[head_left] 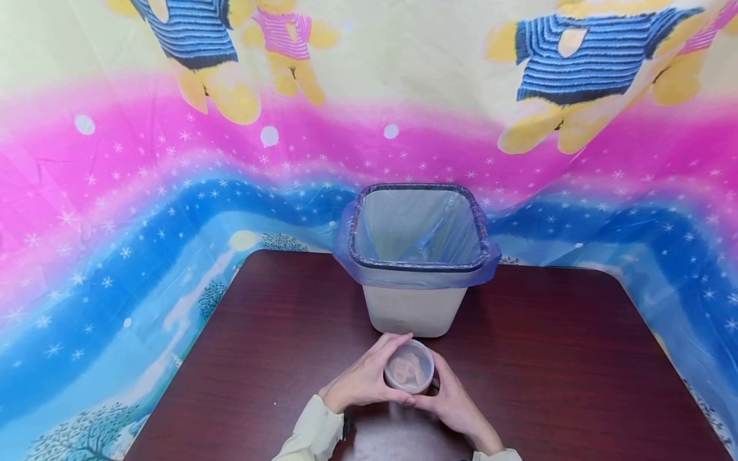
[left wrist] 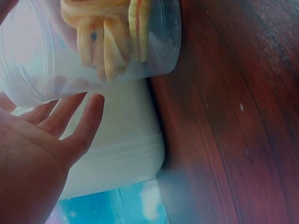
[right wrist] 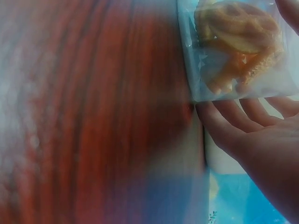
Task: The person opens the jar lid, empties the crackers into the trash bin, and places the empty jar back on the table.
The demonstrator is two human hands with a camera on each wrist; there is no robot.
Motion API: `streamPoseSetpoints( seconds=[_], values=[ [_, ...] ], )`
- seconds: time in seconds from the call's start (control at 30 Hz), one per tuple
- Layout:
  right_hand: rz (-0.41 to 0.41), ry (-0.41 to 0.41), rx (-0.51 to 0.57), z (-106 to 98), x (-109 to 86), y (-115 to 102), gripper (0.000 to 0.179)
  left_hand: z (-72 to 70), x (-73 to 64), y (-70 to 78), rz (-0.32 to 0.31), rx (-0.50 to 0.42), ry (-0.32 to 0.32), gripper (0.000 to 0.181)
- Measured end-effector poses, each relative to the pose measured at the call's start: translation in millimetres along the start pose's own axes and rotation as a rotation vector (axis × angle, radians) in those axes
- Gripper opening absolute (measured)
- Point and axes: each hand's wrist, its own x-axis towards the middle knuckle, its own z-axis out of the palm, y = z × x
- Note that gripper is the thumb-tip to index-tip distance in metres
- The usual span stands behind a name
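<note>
A clear plastic jar (head_left: 409,370) with a round translucent lid is held between both hands, just in front of the bin. Golden cookies (left wrist: 110,46) show through its wall in both wrist views. My left hand (head_left: 364,379) grips the jar from the left, and my right hand (head_left: 455,398) grips it from the right. In the head view the thumbs meet at the near side of the lid. Fingers of the right hand (right wrist: 254,121) curve along the jar's wall near the table. Whether the jar's base touches the table is hard to tell.
A pale bin (head_left: 412,310) lined with a blue-tinted plastic bag (head_left: 346,246) stands behind the jar, its mouth upward. Under everything lies a dark reddish-brown wooden table (head_left: 277,333). A patterned cloth backdrop (head_left: 323,134) hangs behind and beside the table.
</note>
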Motion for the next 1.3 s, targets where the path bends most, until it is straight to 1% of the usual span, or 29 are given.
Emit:
streamPoseSetpoints(
  seconds=[0.1, 0.13, 0.3, 0.4, 0.67, 0.87, 1.03, 1.3],
  values=[
    [0.005, 0.0, 0.003, 0.5, 0.2, 0.1, 0.094, -1.2, -1.4, -0.3, 0.001, 0.002, -0.001, 0.101],
    [0.001, 0.0, 0.001, 0.6, 0.3, 0.2, 0.094, -1.5, -1.9, -0.7, 0.01, 0.01, 0.003, 0.101],
    [-0.035, 0.006, -0.017, 0.6, 0.4, 0.7, 0.092, -3.8, -4.4, -2.4, 0.036, 0.036, 0.022, 0.099],
    [-0.053, 0.01, -0.029, 0.2, 0.2, 0.5, 0.092, -6.7, -6.5, -2.3, 0.023, 0.033, 0.02, 0.098],
    [-0.052, 0.008, -0.022, 0.2, 0.0, 0.9, 0.093, -12.7, -12.8, -3.7, 0.007, 0.046, 0.034, 0.09],
    [-0.055, 0.012, -0.032, 0.2, 0.0, 1.5, 0.094, -15.8, -15.6, -5.9, 0.018, 0.057, 0.049, 0.087],
    [-0.058, 0.015, -0.029, 0.4, 0.1, 2.2, 0.094, -17.8, -16.8, -7.0, 0.045, 0.079, 0.065, 0.084],
    [-0.053, 0.024, -0.038, 0.8, -0.1, 1.4, 0.094, -20.2, -17.8, -8.5, 0.06, 0.075, 0.084, 0.079]
  ],
)
